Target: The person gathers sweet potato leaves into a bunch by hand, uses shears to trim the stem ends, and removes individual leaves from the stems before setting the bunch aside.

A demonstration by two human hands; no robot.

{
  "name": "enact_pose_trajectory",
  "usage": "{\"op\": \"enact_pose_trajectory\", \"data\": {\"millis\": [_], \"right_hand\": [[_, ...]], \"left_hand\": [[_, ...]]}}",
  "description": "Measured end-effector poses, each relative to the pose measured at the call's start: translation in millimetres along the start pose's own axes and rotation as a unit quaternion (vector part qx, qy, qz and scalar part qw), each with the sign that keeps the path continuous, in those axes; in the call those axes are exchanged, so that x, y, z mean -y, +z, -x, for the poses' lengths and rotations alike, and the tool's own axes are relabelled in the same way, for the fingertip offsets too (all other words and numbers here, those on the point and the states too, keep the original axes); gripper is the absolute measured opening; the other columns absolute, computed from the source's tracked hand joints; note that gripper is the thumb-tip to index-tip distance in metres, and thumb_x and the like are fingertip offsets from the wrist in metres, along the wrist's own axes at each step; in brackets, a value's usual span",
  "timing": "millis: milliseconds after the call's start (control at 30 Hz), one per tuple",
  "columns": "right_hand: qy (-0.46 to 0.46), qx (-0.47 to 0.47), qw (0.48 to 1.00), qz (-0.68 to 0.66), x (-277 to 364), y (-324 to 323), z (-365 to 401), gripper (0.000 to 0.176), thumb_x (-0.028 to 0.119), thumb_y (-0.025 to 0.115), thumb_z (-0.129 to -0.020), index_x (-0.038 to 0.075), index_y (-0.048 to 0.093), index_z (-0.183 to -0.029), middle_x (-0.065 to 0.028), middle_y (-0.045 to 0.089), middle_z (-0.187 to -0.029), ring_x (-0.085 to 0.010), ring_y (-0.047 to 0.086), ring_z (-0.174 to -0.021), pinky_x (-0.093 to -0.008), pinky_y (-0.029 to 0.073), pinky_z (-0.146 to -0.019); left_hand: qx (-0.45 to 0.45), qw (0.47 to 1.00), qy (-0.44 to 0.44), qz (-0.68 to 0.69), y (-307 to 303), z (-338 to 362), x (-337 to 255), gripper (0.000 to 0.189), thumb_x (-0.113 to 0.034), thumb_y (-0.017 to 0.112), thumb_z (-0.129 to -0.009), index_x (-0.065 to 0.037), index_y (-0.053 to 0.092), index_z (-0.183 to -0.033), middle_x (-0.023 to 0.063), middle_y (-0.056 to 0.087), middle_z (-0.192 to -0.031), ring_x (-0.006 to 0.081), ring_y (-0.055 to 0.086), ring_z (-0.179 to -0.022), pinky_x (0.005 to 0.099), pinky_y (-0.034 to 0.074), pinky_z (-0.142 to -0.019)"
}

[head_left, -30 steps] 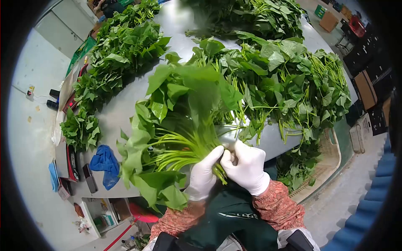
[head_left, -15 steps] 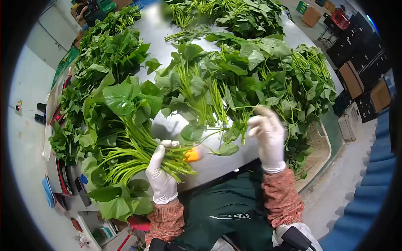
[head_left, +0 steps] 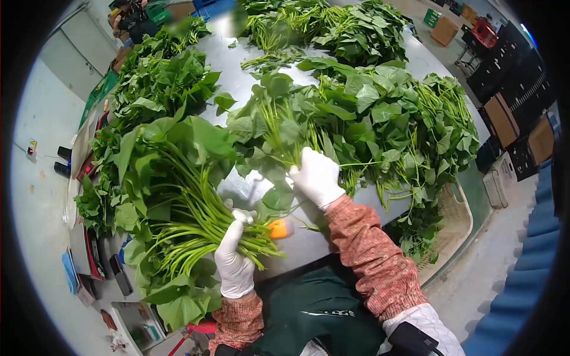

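Note:
My gloved left hand [head_left: 236, 264] is wrapped round the stems of a thick bunch of leafy greens [head_left: 193, 202], with heart-shaped leaves fanning up and left. The cut stem ends poke out around the fingers. My gloved right hand [head_left: 319, 178] is closed on the lower stems of a smaller bunch of greens [head_left: 286, 121] in the middle of the metal table [head_left: 252, 187]. Its fingertips are partly hidden behind the back of the hand. A small orange object [head_left: 278, 229] lies just right of the left hand, near the stem ends.
More leafy greens [head_left: 380, 113] lie heaped at the right, with others along the left and far sides. A cream plastic crate [head_left: 454, 231] stands below the table's right edge. Black crates [head_left: 504, 65] and cardboard are stacked beyond. Another person [head_left: 135, 21] is at the far left.
My right hand has moved left and forward from mid-air and closed on stems in the middle pile. The left hand keeps its bunch, which has tipped slightly; the whole view has shifted a little.

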State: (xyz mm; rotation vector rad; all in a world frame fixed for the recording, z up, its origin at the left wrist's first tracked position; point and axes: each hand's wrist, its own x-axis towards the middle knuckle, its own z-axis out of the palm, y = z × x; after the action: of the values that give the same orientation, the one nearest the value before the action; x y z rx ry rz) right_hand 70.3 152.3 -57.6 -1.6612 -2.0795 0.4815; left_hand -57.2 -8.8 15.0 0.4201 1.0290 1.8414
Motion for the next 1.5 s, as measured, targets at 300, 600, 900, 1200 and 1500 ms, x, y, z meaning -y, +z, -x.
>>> {"op": "enact_pose_trajectory", "data": {"millis": [300,600,900,1200,1500], "right_hand": [[0.109,0.102,0.818,-0.556,-42,-82,27,0.024,0.015,0.063,-0.082,-0.003,0.065,-0.097,0.0001,0.064,-0.086,-0.0061,0.053,-0.076,-0.0222,0.043,-0.067],[-0.005,-0.123,0.963,-0.240,-81,-73,29,0.030,0.014,0.063,-0.085,0.002,0.060,-0.112,-0.0145,0.066,-0.096,-0.0197,0.064,-0.078,-0.0306,0.050,-0.070],[-0.169,-0.090,0.980,-0.055,10,-64,41,0.021,0.027,0.063,-0.085,0.006,0.067,-0.085,-0.0130,0.066,-0.078,-0.0289,0.064,-0.066,-0.0385,0.050,-0.059],[-0.010,0.011,0.999,0.029,-10,-16,16,0.028,0.032,0.054,-0.084,0.007,0.064,-0.076,-0.0150,0.066,-0.071,-0.0329,0.065,-0.068,-0.0456,0.050,-0.062],[-0.104,-0.126,0.919,-0.358,-11,-96,40,0.012,0.009,0.061,-0.088,-0.002,0.066,-0.090,-0.0088,0.057,-0.074,-0.0156,0.052,-0.065,-0.0278,0.042,-0.061]], "left_hand": [[0.066,0.995,-0.054,0.058,-14,-8,6,0.031,-0.004,0.055,-0.082,0.000,0.049,-0.113,0.0067,0.052,-0.086,0.0195,0.051,-0.084,0.0382,0.044,-0.090],[0.044,0.995,-0.050,0.079,-16,-10,1,0.029,-0.002,0.055,-0.084,-0.001,0.048,-0.112,0.0068,0.053,-0.088,0.0190,0.051,-0.084,0.0381,0.045,-0.089],[0.045,0.997,-0.065,0.025,0,-2,12,0.013,-0.011,0.054,-0.088,0.002,0.055,-0.092,0.0068,0.053,-0.085,0.0179,0.053,-0.085,0.0326,0.044,-0.089],[-0.012,0.995,-0.077,-0.056,-21,13,-14,0.022,-0.013,0.052,-0.091,0.006,0.063,-0.097,0.0128,0.064,-0.098,0.0221,0.060,-0.092,0.0348,0.048,-0.087],[0.013,0.998,-0.046,0.033,-27,0,1,0.018,-0.004,0.056,-0.086,0.006,0.057,-0.102,0.0112,0.059,-0.086,0.0210,0.059,-0.082,0.0359,0.049,-0.086]]}}
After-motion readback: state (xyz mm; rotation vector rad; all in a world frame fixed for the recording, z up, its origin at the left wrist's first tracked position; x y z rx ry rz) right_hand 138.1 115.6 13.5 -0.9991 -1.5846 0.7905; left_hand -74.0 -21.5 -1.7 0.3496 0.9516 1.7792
